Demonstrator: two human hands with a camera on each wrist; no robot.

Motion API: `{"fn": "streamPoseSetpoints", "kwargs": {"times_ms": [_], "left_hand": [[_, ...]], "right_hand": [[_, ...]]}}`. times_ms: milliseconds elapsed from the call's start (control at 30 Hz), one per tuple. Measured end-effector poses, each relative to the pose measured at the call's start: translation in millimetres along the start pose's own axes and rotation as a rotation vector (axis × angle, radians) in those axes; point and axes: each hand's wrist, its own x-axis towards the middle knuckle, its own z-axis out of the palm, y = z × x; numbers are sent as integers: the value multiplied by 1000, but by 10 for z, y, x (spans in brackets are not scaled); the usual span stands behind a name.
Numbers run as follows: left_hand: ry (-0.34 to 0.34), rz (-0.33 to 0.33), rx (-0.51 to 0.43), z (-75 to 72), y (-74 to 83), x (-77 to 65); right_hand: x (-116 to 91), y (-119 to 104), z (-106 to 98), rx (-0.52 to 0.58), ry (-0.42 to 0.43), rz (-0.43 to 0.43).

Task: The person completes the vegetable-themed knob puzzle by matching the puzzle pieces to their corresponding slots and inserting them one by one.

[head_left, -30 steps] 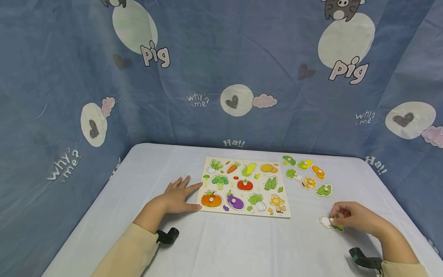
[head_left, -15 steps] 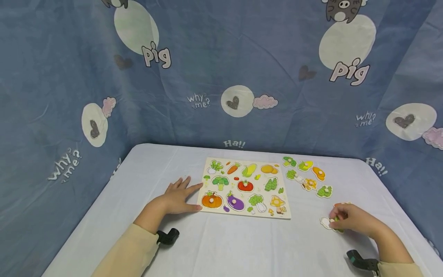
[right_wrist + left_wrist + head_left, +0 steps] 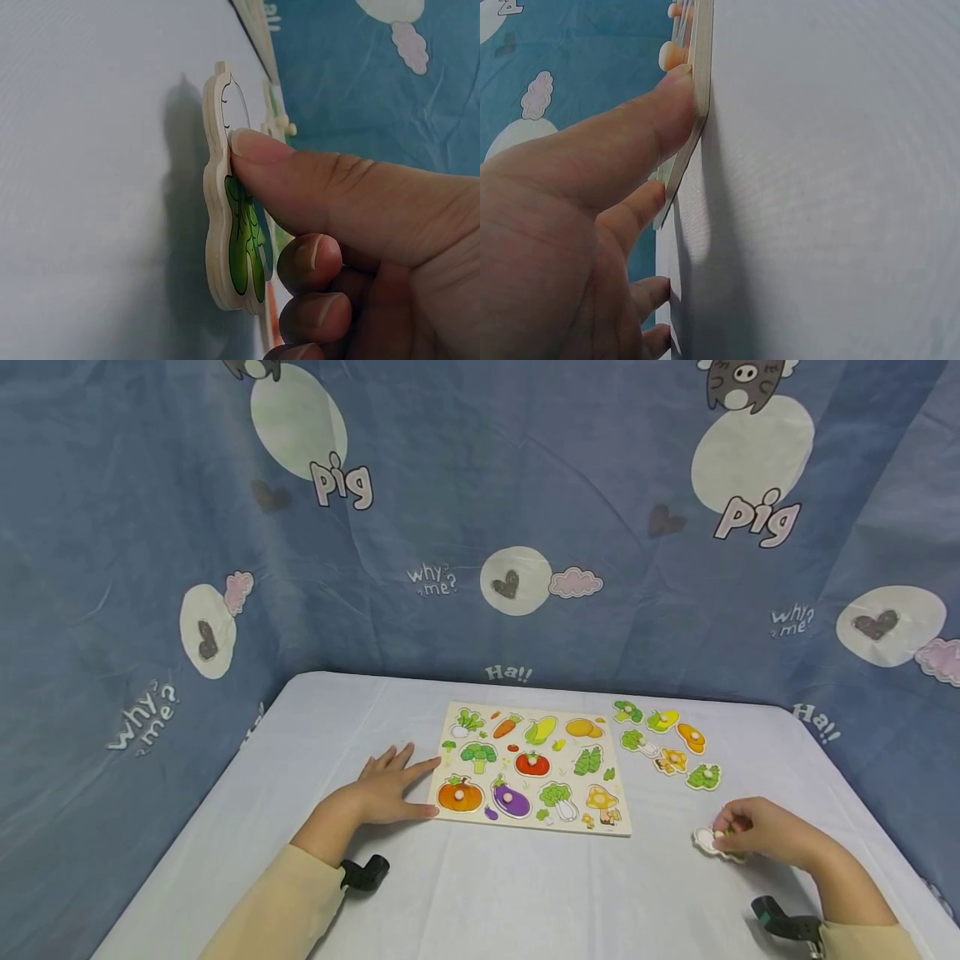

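My right hand (image 3: 768, 832) pinches a white radish puzzle piece (image 3: 238, 255) with green leaves between thumb and fingers, to the right of the board. In the right wrist view, the piece's shadow lies apart from it on the cloth, so it is off the table. The thumb covers its knob. My left hand (image 3: 381, 789) rests with spread fingers at the left edge of the wooden vegetable puzzle board (image 3: 558, 781). Its thumb (image 3: 656, 116) and index finger touch that edge. Knobbed pumpkin (image 3: 460, 794), eggplant (image 3: 511, 798) and tomato (image 3: 532, 764) pieces sit in the board.
Several loose knobbed pieces lie right of the board, among them a broccoli (image 3: 627, 712), a corn (image 3: 663, 720), a potato (image 3: 691, 737), a cabbage (image 3: 638, 742), a mushroom (image 3: 671, 761) and a green vegetable piece (image 3: 703, 776). A patterned blue curtain (image 3: 420, 635) hangs behind the white table.
My right hand has lifted and tilted the radish piece slightly. An orange piece behind that hand, partly visible earlier, is now hidden in the head view. The left hand has stayed put.
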Motion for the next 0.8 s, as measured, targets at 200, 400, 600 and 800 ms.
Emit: {"fn": "streamPoseSetpoints", "kwargs": {"times_ms": [200,400,600,800], "left_hand": [[-6,-3,1,2,1,8],[-4,0,-2,0,8,5],[-3,2,-14,-15,20,-16],[2,8,-17,-10,11,-20]], "right_hand": [[34,-114,-45,-6,5,-5],[91,-280,-89,-7,-7,-59],[205,-485,-107,-26,-6,-120],[367,-784,-101,-62,-25,-137]]}}
